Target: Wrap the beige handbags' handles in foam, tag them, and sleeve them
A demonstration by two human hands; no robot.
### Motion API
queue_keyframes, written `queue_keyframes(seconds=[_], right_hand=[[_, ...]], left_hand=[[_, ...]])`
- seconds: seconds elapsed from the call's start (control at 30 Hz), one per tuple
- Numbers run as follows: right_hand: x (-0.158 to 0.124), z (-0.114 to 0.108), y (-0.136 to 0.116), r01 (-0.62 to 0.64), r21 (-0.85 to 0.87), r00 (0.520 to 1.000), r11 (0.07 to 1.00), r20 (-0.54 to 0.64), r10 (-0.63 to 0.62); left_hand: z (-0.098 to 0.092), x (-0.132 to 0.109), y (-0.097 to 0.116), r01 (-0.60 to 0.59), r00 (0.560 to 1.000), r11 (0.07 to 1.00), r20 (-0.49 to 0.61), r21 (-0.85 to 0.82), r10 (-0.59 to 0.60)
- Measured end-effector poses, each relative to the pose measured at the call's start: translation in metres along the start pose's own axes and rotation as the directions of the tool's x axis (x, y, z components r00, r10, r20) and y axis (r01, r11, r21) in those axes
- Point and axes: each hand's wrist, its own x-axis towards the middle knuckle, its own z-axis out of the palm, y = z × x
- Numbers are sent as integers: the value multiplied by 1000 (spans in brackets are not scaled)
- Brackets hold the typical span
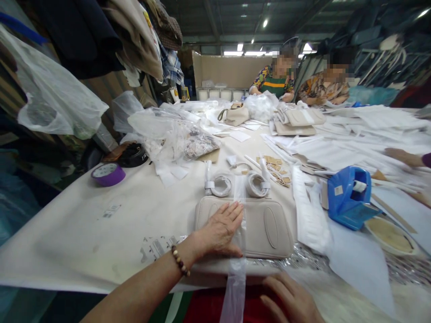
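Observation:
A flat beige bag with an oval raised shape on its face lies at the table's near edge. Across its middle runs a translucent plastic strip, which hangs over the edge toward me. My left hand presses flat on the bag and strip, fingers stretched out. Below the bag's front edge, my right hand hovers with fingers apart and slightly bent, nothing visible in it. Just beyond the bag stand two coiled straps in white wrapping, a left coil and a right coil.
On the right is a blue tape dispenser beside white sheets. A purple tape roll sits at the left edge, near crumpled clear bags. Two people work at the far side; another person's hand reaches in from the right.

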Motion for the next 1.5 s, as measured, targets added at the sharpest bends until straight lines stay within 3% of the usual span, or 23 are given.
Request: queue_keyframes(seconds=[0.1,0.3,0.57,0.63,0.9,1.13,1.33,1.5], right_hand=[[15,5,1,87,-100,993,991,-69,-94],[28,21,-9,223,-52,971,974,-75,-226],[41,11,-14,146,107,988,983,-69,-139],[40,15,-15,152,113,988,982,-52,-147],[36,43,-16,258,120,948,959,-224,-226],[41,29,-24,272,52,917,961,-316,-243],[34,7,-25,226,166,973,960,-75,-217],[39,9,-22,238,347,960,907,-227,-165]], left_hand=[[2,0,0,-9,1000,1000,-1,7,9],[7,2,-2,-4,1000,1000,-24,24,5],[-3,5,1,24,1000,1000,3,-11,-24],[-7,6,3,28,999,999,17,-15,-28],[-11,6,5,32,999,999,35,-3,-32],[-11,7,4,38,999,999,29,-2,-38],[-6,6,4,39,999,999,28,11,-40],[-5,5,4,27,999,999,41,30,-28]])
